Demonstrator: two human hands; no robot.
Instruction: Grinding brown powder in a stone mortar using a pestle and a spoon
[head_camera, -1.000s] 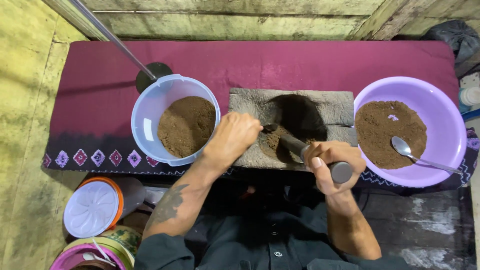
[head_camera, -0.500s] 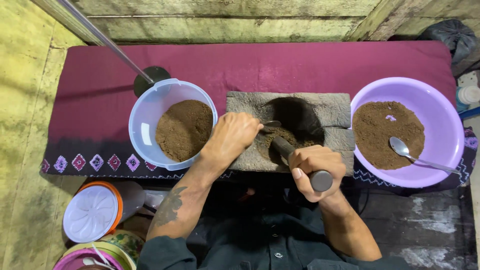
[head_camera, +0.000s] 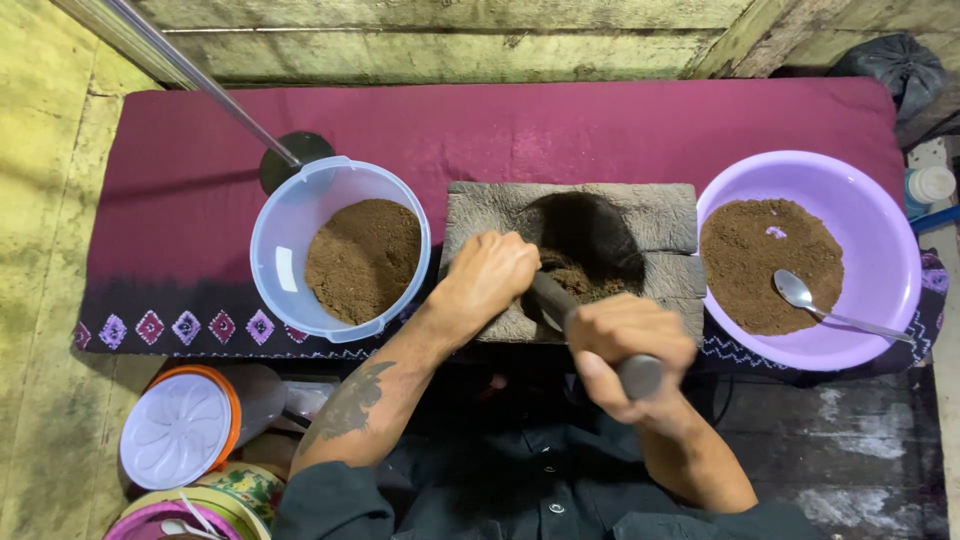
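A grey stone mortar block (head_camera: 650, 215) with a dark hollow sits on a maroon cloth (head_camera: 520, 125). Brown powder (head_camera: 590, 283) lies in the hollow. My right hand (head_camera: 625, 345) grips a dark pestle (head_camera: 552, 300) whose tip slants into the hollow. My left hand (head_camera: 485, 278) rests on the mortar's near left corner, fingers curled by the hollow's edge; whether it holds anything is hidden. A pale blue tub (head_camera: 282, 265) of brown powder stands to the left. A purple basin (head_camera: 880, 250) with powder and a metal spoon (head_camera: 825, 310) stands to the right.
A metal rod (head_camera: 200, 85) slants in from the top left behind the tub. Below the cloth at left lie a white lid with an orange rim (head_camera: 178, 428) and stacked bowls (head_camera: 190, 510). A wooden wall runs along the back. A small bottle (head_camera: 928, 185) stands at the right edge.
My right hand has drawn the pestle handle back toward me and to the left, so the pestle slants more steeply into the hollow. My left hand stays on the mortar.
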